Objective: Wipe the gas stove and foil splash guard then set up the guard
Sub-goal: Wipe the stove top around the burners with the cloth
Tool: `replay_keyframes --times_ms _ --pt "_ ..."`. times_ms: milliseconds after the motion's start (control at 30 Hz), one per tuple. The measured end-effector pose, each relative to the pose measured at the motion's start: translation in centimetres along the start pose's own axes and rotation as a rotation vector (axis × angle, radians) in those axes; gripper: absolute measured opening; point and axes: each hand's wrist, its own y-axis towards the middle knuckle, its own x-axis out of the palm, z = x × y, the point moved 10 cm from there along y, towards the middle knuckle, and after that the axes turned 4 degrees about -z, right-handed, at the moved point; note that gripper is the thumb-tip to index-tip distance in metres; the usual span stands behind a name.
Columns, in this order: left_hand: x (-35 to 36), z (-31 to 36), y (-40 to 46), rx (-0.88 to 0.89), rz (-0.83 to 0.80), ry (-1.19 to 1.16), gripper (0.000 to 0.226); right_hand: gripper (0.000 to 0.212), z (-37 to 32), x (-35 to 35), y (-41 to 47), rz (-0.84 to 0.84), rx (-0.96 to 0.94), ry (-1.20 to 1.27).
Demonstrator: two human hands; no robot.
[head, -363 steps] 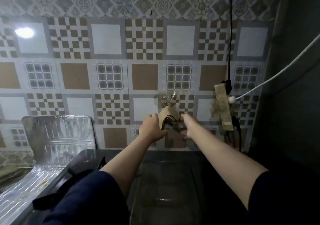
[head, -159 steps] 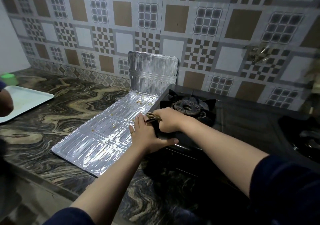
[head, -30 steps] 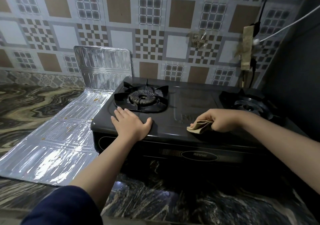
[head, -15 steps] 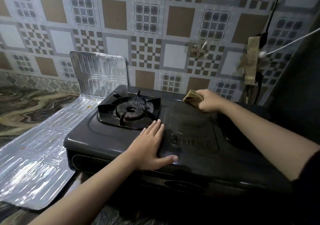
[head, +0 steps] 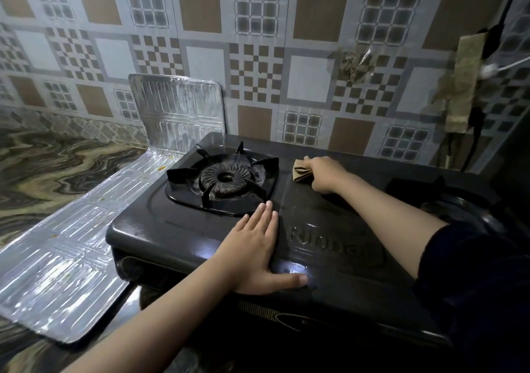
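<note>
While on stove [head: 177, 229], cloth [head: 301, 173] in right hand [head: 325, 173]

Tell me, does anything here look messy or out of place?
Yes: the foil splash guard lies mostly flat on the counter left of the stove, only its far end upright against the wall, with small yellowish crumbs scattered on it.

The room was dimly lit. A bright white spot of glare was seen on the black stove [head: 177, 229], and shiny streaks on the foil guard [head: 63, 272]. The right side was left dark. Straight lines were bent at the edges.
</note>
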Motion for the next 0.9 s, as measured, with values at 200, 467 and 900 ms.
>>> replay_keyframes --times_ms 200,467,900 --pt "0.1 0.0 0.1 0.009 0.023 -0.027 0.134 0.072 -1.0 0.7 -1.5 0.047 -0.001 -0.052" --pt "-0.2 0.2 0.0 0.007 0.025 -0.048 0.128 0.080 -2.2 2.8 -6.0 0.035 0.039 -0.054" --pt "-0.2 0.2 -0.1 0.008 0.021 -0.064 0.128 0.086 -4.5 4.9 -12.8 0.065 0.014 -0.016"
